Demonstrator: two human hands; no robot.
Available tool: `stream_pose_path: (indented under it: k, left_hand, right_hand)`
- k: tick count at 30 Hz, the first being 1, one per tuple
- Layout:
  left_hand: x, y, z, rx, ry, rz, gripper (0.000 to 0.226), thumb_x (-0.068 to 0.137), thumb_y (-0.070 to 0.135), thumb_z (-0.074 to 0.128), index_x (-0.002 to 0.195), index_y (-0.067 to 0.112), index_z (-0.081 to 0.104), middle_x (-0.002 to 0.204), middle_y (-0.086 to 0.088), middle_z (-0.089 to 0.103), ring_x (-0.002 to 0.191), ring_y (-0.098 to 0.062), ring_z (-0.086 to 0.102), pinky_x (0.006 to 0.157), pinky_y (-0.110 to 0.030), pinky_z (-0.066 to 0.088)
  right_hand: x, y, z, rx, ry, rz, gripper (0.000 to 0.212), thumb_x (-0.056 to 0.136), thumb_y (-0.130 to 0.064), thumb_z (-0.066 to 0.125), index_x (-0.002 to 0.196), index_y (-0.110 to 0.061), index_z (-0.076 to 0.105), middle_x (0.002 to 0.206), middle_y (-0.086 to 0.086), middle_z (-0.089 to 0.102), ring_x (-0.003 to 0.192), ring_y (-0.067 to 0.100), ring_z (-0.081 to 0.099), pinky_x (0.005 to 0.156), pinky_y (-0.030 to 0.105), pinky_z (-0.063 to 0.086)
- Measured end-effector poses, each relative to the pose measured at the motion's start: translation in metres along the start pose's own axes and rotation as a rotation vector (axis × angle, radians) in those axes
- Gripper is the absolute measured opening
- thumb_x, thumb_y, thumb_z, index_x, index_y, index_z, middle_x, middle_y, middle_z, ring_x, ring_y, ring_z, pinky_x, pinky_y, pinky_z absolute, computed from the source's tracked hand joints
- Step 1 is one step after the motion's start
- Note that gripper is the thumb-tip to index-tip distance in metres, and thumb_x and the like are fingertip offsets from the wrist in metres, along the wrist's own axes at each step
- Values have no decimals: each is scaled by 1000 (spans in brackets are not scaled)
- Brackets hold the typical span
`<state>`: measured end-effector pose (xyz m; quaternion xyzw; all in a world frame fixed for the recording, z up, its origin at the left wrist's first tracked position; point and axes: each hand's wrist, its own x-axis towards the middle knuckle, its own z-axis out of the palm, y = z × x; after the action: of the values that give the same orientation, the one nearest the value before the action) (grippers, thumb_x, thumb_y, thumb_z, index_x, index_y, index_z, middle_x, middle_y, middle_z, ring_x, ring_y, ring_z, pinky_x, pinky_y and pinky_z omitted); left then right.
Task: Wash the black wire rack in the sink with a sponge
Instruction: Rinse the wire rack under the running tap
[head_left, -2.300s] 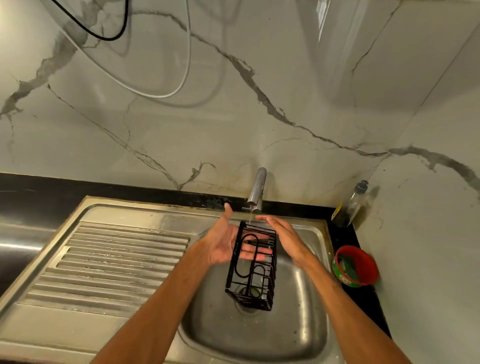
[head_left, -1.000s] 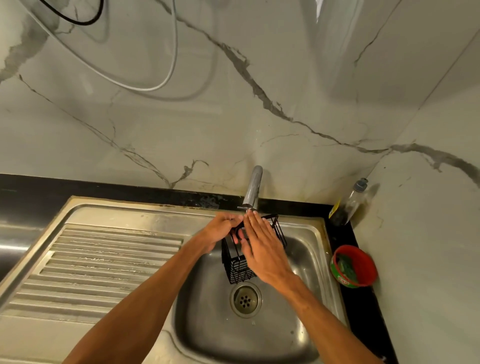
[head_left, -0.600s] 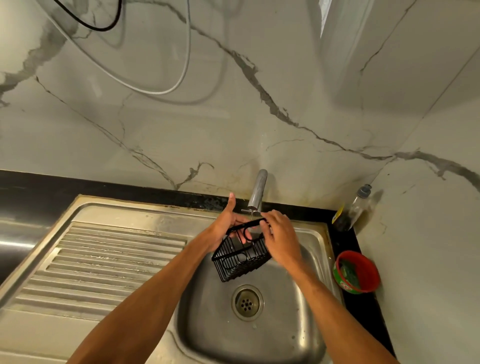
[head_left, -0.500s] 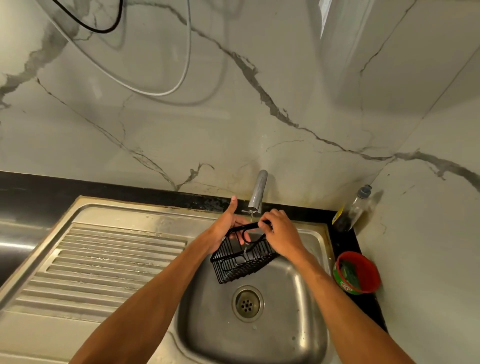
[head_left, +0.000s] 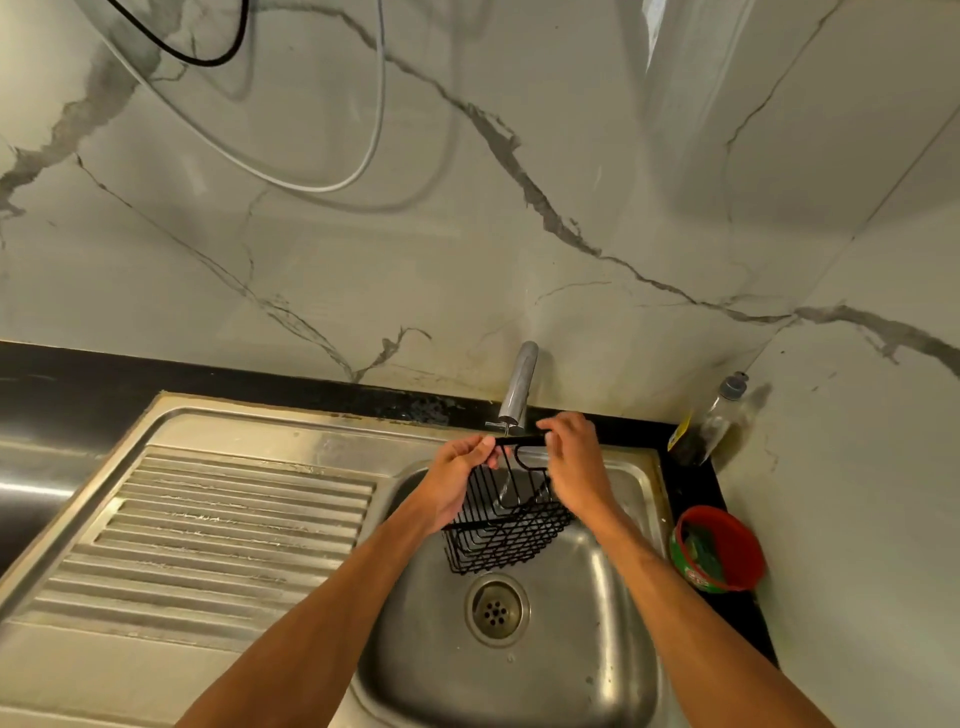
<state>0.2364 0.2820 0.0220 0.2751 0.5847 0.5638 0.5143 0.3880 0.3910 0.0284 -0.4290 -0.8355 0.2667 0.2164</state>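
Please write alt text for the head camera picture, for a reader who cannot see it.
A person holds a black wire rack just below the tap, over the steel sink, the left hand and right hand each pinching its top bar. A red tub and a clear bottle stand on the black counter at the right.

Both forearms show bare to the bottom edge; the left hand (head_left: 457, 480) and right hand (head_left: 575, 467) are bare too.

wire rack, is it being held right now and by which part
Both hands hold the black wire rack by its top bar, the left hand at the left end, the right hand at the right end.
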Motion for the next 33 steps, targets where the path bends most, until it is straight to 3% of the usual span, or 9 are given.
stream_pose_path:
  k: [2, 5, 8, 11, 14, 21, 26, 29, 33]
  left_hand:
    - [4, 3, 5, 6, -2, 38, 27, 105, 19, 51, 95, 3, 70, 86, -8, 65, 96, -26, 56, 100, -38, 38]
    - [7, 3, 5, -23, -42, 50, 34, 102, 23, 56, 106, -9, 66, 100, -20, 65, 102, -30, 58, 104, -46, 42]
    - [4, 3, 4, 8, -15, 63, 27, 106, 17, 50, 96, -1, 68, 87, -10, 63, 91, -23, 57, 96, -39, 44]
    - [4, 2, 2, -68, -26, 33, 28, 106, 14, 48, 111, -2, 71, 103, -15, 71, 102, -27, 65, 100, -37, 49]
    - [2, -1, -1, -73, -20, 41, 28, 106, 14, 47, 97, 8, 73, 90, -8, 68, 91, -19, 62, 96, -39, 45]
    - [-2, -12, -10, -88, 52, 55, 30, 107, 19, 47, 96, -5, 62, 76, 6, 68, 88, -5, 65, 94, -32, 36]
    - [-12, -3, -24, -266, 92, 51, 26, 104, 14, 49, 86, 9, 67, 72, 2, 64, 97, -23, 60, 109, -35, 35]
    - [-18, 1, -23, -237, 75, 93, 26, 105, 15, 49, 91, 9, 70, 72, 4, 64, 94, -26, 55, 102, -32, 39]
    - [-34, -4, -15, -85, 32, 159, 26, 106, 18, 50, 102, 5, 72, 79, 4, 70, 85, -15, 59, 97, -34, 42]
  right_hand:
    - [-20, -19, 17, -130, -49, -166, 40, 102, -16, 43, 142, -13, 46, 150, 5, 41, 143, 21, 32, 120, 37, 24]
    - [-34, -27, 32, -138, -121, -213, 52, 106, -32, 26, 156, -20, 15, 161, -4, 4, 150, 9, -3, 124, 36, 1]
    - [-33, -20, 31, -171, -75, -155, 54, 104, -38, 17, 155, -20, 11, 160, -5, 0, 149, 8, -6, 124, 39, 4]
    - [-47, -26, 42, -252, -82, -265, 61, 103, -43, 16, 156, -15, 3, 163, 1, -6, 150, 12, -11, 123, 35, -2]
    - [-49, -10, 39, -268, -113, -306, 57, 105, -45, 16, 157, -24, 3, 164, -5, -5, 150, 6, -9, 123, 35, 0]
    - [-31, 14, 26, 16, -32, 48, 50, 105, -47, 22, 153, -35, 21, 162, -12, 15, 149, 7, 9, 123, 41, 16]
    - [-28, 14, 10, 574, -116, 401, 63, 99, -56, 33, 152, -23, 31, 158, 0, 32, 143, 17, 33, 109, 28, 27]
    - [-33, 12, 11, 745, -53, 525, 72, 92, -67, 35, 151, -25, 33, 154, 2, 39, 138, 22, 41, 112, 40, 34]
    - [-37, 19, 1, 710, -205, 829, 97, 74, -89, 38, 148, -27, 38, 141, 12, 52, 108, 37, 61, 80, 55, 57]
